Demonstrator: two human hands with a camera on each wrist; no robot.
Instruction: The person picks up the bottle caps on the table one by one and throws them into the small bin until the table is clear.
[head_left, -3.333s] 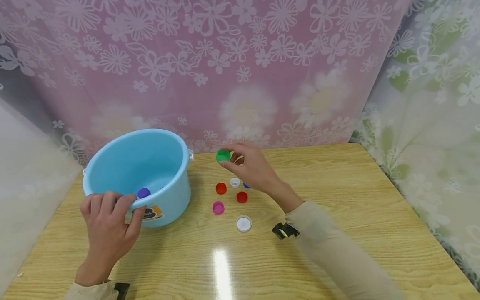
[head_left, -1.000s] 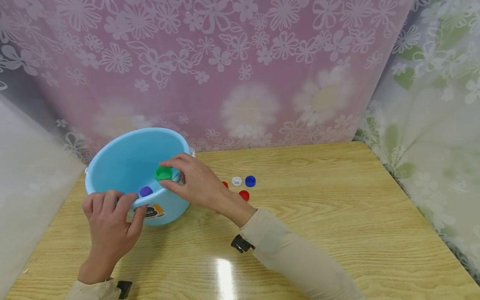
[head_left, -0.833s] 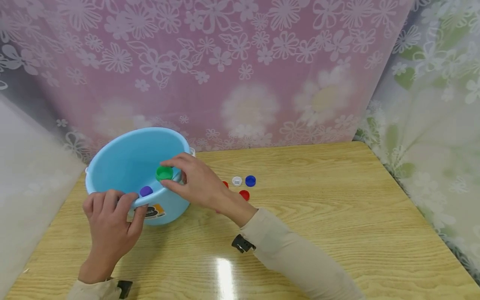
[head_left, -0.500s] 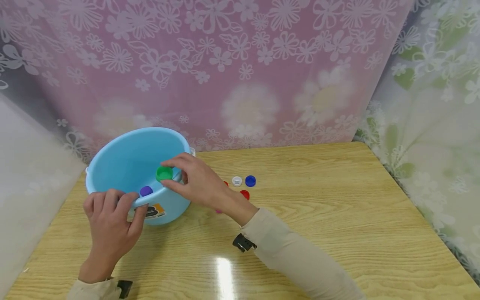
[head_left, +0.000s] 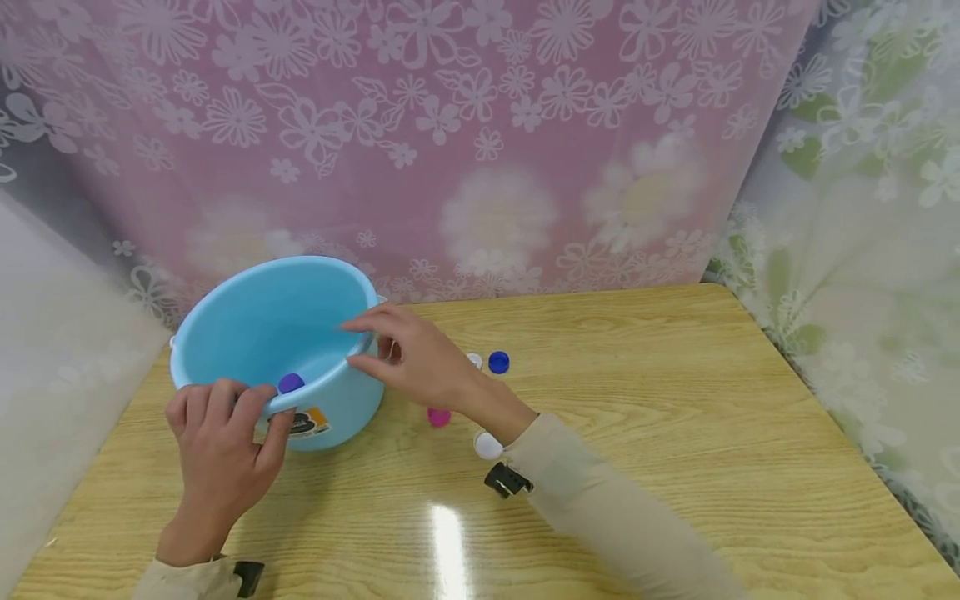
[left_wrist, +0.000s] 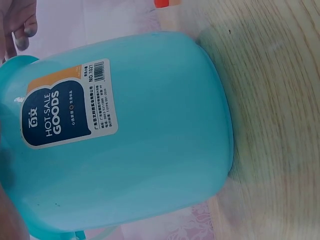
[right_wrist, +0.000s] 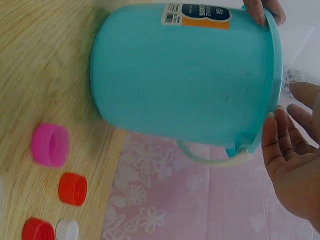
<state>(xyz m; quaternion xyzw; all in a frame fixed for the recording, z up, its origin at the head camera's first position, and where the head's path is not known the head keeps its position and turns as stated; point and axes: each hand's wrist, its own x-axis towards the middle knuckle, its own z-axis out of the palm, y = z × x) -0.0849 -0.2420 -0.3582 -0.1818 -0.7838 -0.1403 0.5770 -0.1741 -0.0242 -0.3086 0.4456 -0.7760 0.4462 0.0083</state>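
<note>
A light blue bucket (head_left: 352, 404) with a white handle stands at the left of the wooden table. My left hand (head_left: 221, 442) grips its near rim, fingers over the edge and thumb outside. A purple bottle cap (head_left: 291, 382) shows inside the bucket, beside those fingers. At the bucket's right rim is my right hand (head_left: 427, 358), thumb and index finger apart with nothing between them. In the right wrist view a pink cap (right_wrist: 51, 145), a red cap (right_wrist: 73, 189), another red cap (right_wrist: 38, 230) and a white cap (right_wrist: 67, 230) lie on the table.
A blue cap (head_left: 498, 362) lies right of my right hand, and a larger white cap (head_left: 488, 445) sits partly behind my right sleeve. The wooden table (head_left: 637, 375) ends at a pink flowered curtain (head_left: 495, 167) at the back.
My right hand carried a green cap from the table to over the bucket and has let it go; the cap is out of sight. The hand has since shifted slightly right. The left hand stays put.
</note>
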